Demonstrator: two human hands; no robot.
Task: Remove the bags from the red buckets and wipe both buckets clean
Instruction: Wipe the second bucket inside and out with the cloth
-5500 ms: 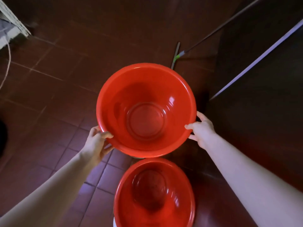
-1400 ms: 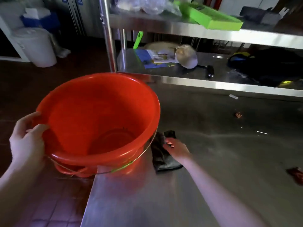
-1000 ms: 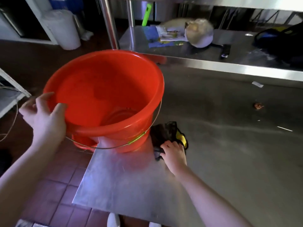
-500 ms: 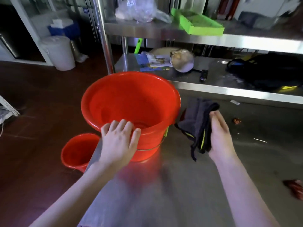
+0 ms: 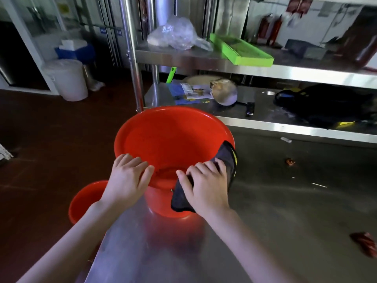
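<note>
Head view, read left to right. The floor bucket, 1 of the 2 red buckets, stands on the brown floor below and to the left of the left grip; only part of its rim and wall shows, and no bag is seen in it. The left grip lies with its fingers nearly straight across the near rim of the counter bucket, steadying it and clasping nothing. This bucket stands upright on the corner of the steel counter, its mouth opening just beyond both grips; it carries no bag, and dark specks show on its bottom. The right grip has its fingers bent over a dark cloth, clamping it against the near right rim, with 1 end of the cloth draped inside the wall and the other hanging outside below the palm.

Progress, as a judgement: bag removal looks finished for both buckets; wiping of the counter bucket is only starting, and the floor bucket looks yet to be wiped.

Change from 0.5 s ago: the cloth then hung in the air to the right of the bucket; it now lies on the rim. The left grip has kept its place.
</note>
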